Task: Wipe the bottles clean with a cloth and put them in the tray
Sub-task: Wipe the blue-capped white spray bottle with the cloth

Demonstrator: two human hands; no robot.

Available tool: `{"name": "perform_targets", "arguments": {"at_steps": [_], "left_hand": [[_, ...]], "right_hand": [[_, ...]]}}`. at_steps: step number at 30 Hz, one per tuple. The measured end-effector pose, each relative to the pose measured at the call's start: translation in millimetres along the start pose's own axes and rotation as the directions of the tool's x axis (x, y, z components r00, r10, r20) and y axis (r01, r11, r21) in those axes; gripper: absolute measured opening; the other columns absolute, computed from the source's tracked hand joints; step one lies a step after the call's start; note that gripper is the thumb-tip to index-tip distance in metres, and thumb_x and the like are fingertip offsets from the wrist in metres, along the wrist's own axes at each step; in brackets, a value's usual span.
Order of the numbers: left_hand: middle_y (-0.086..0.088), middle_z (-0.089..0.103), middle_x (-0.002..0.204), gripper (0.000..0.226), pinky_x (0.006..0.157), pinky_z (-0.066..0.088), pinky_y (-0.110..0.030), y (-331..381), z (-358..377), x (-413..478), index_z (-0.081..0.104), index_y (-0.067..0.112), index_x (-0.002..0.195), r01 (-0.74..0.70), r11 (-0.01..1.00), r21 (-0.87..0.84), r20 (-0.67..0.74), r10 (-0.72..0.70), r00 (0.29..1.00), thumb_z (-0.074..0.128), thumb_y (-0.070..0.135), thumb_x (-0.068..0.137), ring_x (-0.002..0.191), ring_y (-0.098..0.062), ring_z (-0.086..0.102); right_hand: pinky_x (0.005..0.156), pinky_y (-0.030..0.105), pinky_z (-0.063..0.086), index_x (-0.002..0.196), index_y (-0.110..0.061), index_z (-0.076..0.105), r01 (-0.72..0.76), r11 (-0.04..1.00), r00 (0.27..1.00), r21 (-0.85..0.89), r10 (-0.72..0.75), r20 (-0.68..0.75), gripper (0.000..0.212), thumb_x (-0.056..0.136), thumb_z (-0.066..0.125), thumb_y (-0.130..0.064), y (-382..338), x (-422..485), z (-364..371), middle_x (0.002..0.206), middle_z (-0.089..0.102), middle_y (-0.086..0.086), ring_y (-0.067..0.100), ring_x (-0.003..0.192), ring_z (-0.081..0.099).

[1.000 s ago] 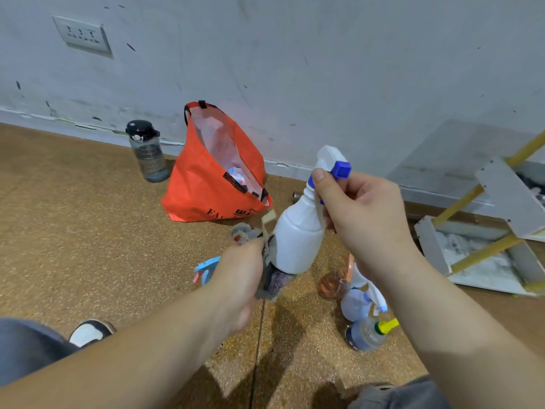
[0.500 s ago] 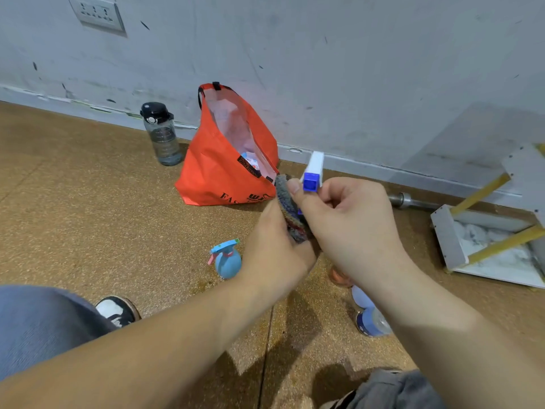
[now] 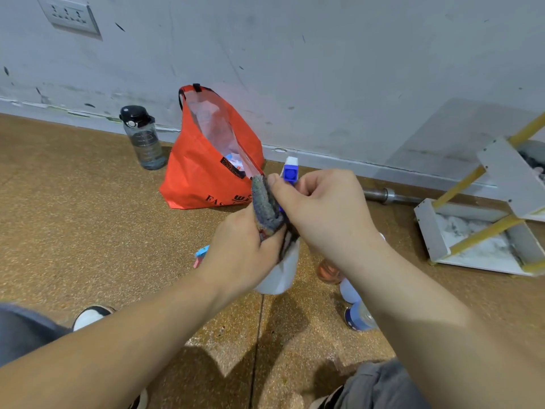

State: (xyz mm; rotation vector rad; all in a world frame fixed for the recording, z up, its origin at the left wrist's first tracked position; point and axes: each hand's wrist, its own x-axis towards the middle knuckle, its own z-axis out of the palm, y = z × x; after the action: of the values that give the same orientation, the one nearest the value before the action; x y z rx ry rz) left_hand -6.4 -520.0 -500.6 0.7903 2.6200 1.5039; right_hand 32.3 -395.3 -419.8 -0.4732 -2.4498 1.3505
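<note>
A white spray bottle (image 3: 280, 273) with a blue nozzle is held in the air at centre, its base towards me. My right hand (image 3: 321, 214) grips its spray head. My left hand (image 3: 241, 249) holds a grey cloth (image 3: 265, 205) pressed against the bottle's neck. Behind my left hand, part of a small blue spray bottle (image 3: 202, 255) shows on the floor. Under my right arm lie an orange-brown bottle (image 3: 327, 271) and two bluish bottles (image 3: 358, 318), partly hidden. The white tray (image 3: 433, 234) with yellow rods stands at the right.
An open orange bag (image 3: 203, 178) stands by the wall, with a dark water bottle (image 3: 144, 140) to its left. A metal bar (image 3: 389, 196) lies along the wall base. My shoe (image 3: 88, 315) and knees sit at the bottom edge on the cork floor.
The white bottle has tipped so its nozzle points away and its base faces me. My left hand with the cloth slid up from the body to the neck.
</note>
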Motion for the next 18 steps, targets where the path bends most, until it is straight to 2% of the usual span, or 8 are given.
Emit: {"name": "perform_targets", "arguments": {"at_steps": [2, 4, 7, 11, 13, 15, 17, 18], "left_hand": [[0.016, 0.064, 0.068, 0.014, 0.06, 0.044, -0.025, 2.9, 0.0, -0.7, 0.056, 0.036, 0.08, 0.101, 0.982, -0.162, -0.002, -0.102, 0.995, 0.059, 0.039, 0.094, 0.067, -0.01, 0.059], [0.019, 0.075, 0.078, 0.015, 0.067, 0.052, -0.018, 4.1, -1.7, 0.5, 0.069, 0.026, 0.093, 0.32, 0.836, -0.447, 0.068, -0.325, 0.943, 0.061, 0.033, 0.103, 0.074, -0.003, 0.068], [-0.003, 0.08, 0.107, 0.035, 0.102, 0.054, -0.04, 0.1, -6.9, 4.7, 0.074, 0.013, 0.114, 0.55, 0.467, -0.692, 0.305, -0.502, 0.809, 0.054, 0.039, 0.105, 0.103, -0.019, 0.076], [-0.007, 0.077, 0.12, 0.043, 0.116, 0.042, -0.051, -4.1, -9.4, 5.9, 0.072, 0.012, 0.124, 0.569, 0.35, -0.744, 0.376, -0.484, 0.79, 0.047, 0.041, 0.106, 0.117, -0.024, 0.07], [-0.004, 0.078, 0.115, 0.042, 0.113, 0.044, -0.05, -0.1, -6.0, 3.2, 0.073, 0.015, 0.12, 0.585, 0.415, -0.697, 0.39, -0.465, 0.795, 0.055, 0.047, 0.1, 0.113, -0.023, 0.072], [0.001, 0.079, 0.105, 0.037, 0.105, 0.05, -0.04, 6.3, 0.0, -0.5, 0.073, 0.016, 0.112, 0.532, 0.564, -0.632, 0.303, -0.452, 0.839, 0.066, 0.047, 0.093, 0.105, -0.02, 0.073], [0.009, 0.073, 0.106, 0.023, 0.096, 0.052, -0.03, 13.1, 5.6, -8.0, 0.066, 0.023, 0.11, 0.206, 0.89, -0.408, 0.123, -0.17, 0.978, 0.067, 0.04, 0.093, 0.104, -0.012, 0.068], [0.011, 0.068, 0.111, 0.023, 0.096, 0.049, -0.024, 17.1, 7.0, -11.2, 0.061, 0.028, 0.113, -0.008, 0.977, -0.215, 0.083, 0.027, 0.996, 0.067, 0.036, 0.092, 0.107, -0.009, 0.063]], "right_hand": [[0.046, 0.03, 0.028, 0.059, 0.01, 0.046, -0.019, 0.999, 1.0, 0.029, 0.019, -0.013, 0.065, 0.091, 0.076, -0.037, 1.3, 2.3, -6.0, 0.05, 0.036, 0.021, 0.018, 0.048, 0.029], [0.048, 0.03, 0.027, 0.064, 0.014, 0.048, -0.042, 0.997, 0.999, 0.063, 0.043, -0.023, 0.065, 0.091, 0.076, -0.038, 2.9, 4.6, -11.4, 0.052, 0.038, 0.019, 0.021, 0.05, 0.03], [0.054, 0.031, 0.028, 0.072, 0.018, 0.054, -0.084, 0.989, 0.995, 0.121, 0.089, -0.037, 0.064, 0.091, 0.075, -0.039, 7.4, 10.0, -17.4, 0.056, 0.041, 0.017, 0.022, 0.053, 0.032], [0.049, 0.029, 0.029, 0.079, 0.019, 0.059, -0.152, 0.968, 0.985, 0.202, 0.165, -0.051, 0.061, 0.091, 0.075, -0.038, 10.3, 13.4, -23.0, 0.055, 0.047, 0.017, 0.023, 0.05, 0.037], [0.052, 0.031, 0.029, 0.079, 0.02, 0.056, -0.154, 0.965, 0.984, 0.21, 0.169, -0.051, 0.063, 0.091, 0.076, -0.039, 10.5, 14.1, -23.8, 0.057, 0.045, 0.018, 0.024, 0.052, 0.036], [0.055, 0.032, 0.028, 0.077, 0.02, 0.055, -0.139, 0.972, 0.987, 0.192, 0.151, -0.05, 0.063, 0.091, 0.076, -0.038, 10.0, 12.9, -21.2, 0.058, 0.043, 0.017, 0.024, 0.054, 0.033], [0.054, 0.03, 0.027, 0.072, 0.019, 0.051, -0.113, 0.982, 0.991, 0.153, 0.122, -0.052, 0.063, 0.092, 0.075, -0.036, 8.5, 9.2, -16.3, 0.056, 0.039, 0.016, 0.022, 0.053, 0.03], [0.053, 0.03, 0.026, 0.07, 0.018, 0.049, -0.097, 0.986, 0.993, 0.134, 0.105, -0.058, 0.064, 0.092, 0.075, -0.037, 6.8, 6.8, -14.0, 0.055, 0.037, 0.015, 0.022, 0.053, 0.029]]}}
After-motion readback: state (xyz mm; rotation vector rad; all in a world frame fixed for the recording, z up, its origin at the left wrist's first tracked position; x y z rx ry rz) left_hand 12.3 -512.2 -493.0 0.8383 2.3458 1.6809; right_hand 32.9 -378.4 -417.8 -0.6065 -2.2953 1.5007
